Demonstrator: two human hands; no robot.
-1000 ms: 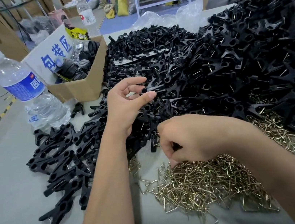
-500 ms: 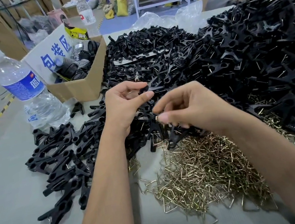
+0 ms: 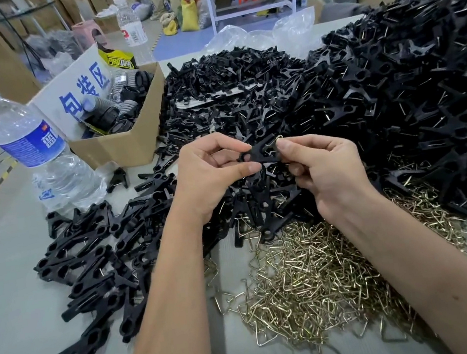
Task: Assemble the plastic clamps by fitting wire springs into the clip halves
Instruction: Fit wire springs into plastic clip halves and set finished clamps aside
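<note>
Clip half, black, sits raised above the desk between both hands. The left hand pinches its near end with thumb and curled fingers; the right hand pinches a wire spring against its forked end. Below them lies a heap of brass-coloured springs, and black clip parts are piled behind. A water bottle and a cardboard box stand at left.
</note>
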